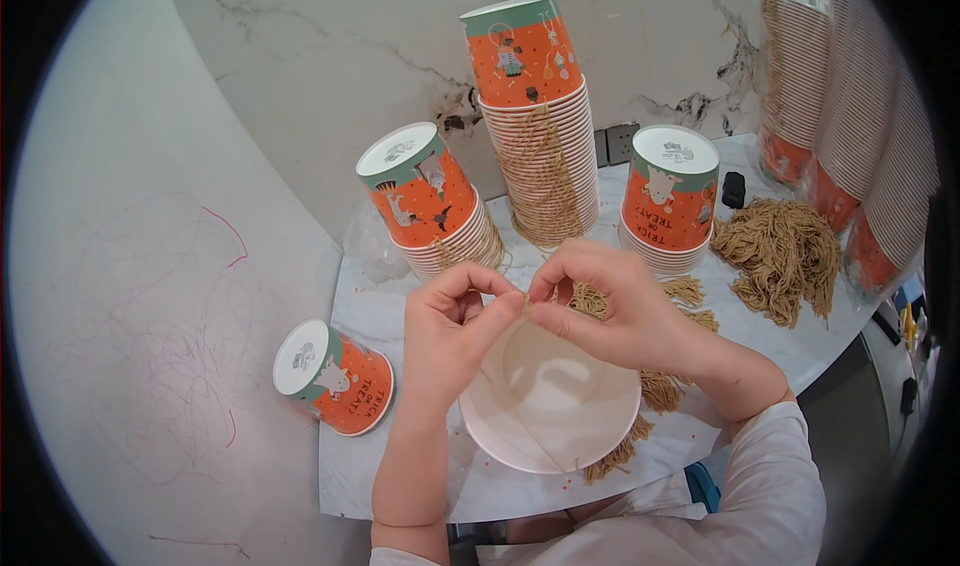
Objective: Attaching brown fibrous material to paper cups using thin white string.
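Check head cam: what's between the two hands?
A thin tan string, pinched by left hand and right hand, above the open cup; head view.

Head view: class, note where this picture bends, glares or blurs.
Head view: fisheye bends the table edge and wall toward the dark round rim; soft glare inside the open cup under both hands; the cup stacks at far right smear; the centre stays sharp.

Single head-worn fisheye, looking steeply down, close over marble table (400, 466); edges bend.

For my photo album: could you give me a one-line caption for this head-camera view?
Left hand and right hand pinch a tan string above an open paper cup, orange cup stacks behind.
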A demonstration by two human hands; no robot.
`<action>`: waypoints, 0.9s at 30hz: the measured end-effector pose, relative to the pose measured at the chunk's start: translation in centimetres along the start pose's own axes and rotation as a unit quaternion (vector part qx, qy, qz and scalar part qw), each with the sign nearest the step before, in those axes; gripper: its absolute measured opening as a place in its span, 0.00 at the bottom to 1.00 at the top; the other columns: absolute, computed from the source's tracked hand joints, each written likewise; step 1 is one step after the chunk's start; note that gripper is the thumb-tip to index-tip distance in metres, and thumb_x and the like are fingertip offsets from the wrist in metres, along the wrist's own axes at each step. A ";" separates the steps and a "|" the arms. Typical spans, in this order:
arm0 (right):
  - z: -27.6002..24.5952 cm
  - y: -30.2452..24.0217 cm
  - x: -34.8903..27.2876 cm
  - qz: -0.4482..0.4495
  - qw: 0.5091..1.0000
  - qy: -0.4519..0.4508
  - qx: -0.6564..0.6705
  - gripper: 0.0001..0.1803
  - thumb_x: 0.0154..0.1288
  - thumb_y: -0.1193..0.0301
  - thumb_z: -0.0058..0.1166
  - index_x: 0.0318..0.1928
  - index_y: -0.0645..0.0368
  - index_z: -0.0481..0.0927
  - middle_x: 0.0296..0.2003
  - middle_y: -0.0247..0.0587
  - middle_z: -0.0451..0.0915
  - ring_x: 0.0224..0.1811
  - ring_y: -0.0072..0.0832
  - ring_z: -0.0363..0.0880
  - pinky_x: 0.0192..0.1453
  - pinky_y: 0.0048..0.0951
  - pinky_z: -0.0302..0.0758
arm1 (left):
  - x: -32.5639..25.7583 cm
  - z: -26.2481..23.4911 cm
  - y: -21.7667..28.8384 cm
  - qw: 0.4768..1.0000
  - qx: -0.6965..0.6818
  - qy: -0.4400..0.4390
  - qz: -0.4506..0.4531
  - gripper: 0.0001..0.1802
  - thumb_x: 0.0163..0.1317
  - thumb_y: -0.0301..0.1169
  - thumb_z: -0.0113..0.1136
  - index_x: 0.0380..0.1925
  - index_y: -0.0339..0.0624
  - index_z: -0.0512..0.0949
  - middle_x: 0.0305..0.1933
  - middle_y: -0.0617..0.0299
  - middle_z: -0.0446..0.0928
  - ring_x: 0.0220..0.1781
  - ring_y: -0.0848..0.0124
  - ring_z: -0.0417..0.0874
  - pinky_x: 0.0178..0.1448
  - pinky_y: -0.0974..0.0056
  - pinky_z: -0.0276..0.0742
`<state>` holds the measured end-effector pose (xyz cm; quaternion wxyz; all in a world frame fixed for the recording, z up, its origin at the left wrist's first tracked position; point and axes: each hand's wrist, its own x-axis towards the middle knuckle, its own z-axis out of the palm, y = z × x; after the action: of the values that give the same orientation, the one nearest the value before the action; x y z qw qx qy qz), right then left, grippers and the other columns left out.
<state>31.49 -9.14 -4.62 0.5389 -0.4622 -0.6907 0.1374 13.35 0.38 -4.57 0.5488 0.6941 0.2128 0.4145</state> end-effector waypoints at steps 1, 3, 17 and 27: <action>-0.1 -0.2 0.0 -0.013 1.000 -0.017 -0.017 0.07 0.66 0.75 0.66 0.39 0.64 0.81 0.35 0.37 0.81 0.37 0.25 0.79 0.42 0.27 0.75 | 0.0 -0.1 0.0 1.000 -0.005 -0.003 -0.005 0.04 0.62 0.23 0.70 0.32 0.38 0.82 0.21 0.81 0.68 0.22 0.92 0.59 0.25 0.78 0.50; 0.0 -0.3 0.0 -0.014 0.999 -0.016 -0.027 0.08 0.64 0.74 0.67 0.39 0.63 0.81 0.34 0.37 0.81 0.36 0.26 0.80 0.41 0.27 0.75 | 0.0 -0.1 0.0 1.000 -0.010 -0.007 -0.011 0.04 0.62 0.23 0.70 0.32 0.38 0.82 0.22 0.80 0.69 0.22 0.92 0.59 0.26 0.78 0.51; 0.5 0.1 -0.3 -0.027 0.999 0.010 -0.041 0.06 0.59 0.75 0.63 0.33 0.62 0.78 0.30 0.40 0.77 0.32 0.33 0.79 0.36 0.33 0.77 | -0.2 -0.3 1.2 0.997 -0.077 -0.018 -0.017 0.04 0.62 0.20 0.69 0.33 0.35 0.82 0.29 0.72 0.79 0.27 0.90 0.70 0.30 0.79 0.62; -0.2 -0.1 -0.3 -0.034 0.997 -0.015 -0.075 0.07 0.53 0.79 0.63 0.32 0.64 0.78 0.29 0.38 0.77 0.31 0.26 0.78 0.37 0.27 0.76 | -0.1 -0.8 1.2 0.997 -0.075 -0.019 -0.015 0.03 0.62 0.18 0.67 0.32 0.35 0.82 0.29 0.71 0.80 0.27 0.89 0.72 0.31 0.79 0.64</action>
<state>31.57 -9.52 -4.68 0.4968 -0.4756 -0.7221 0.0742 12.48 0.40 -3.48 0.6093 0.6553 0.1808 0.4082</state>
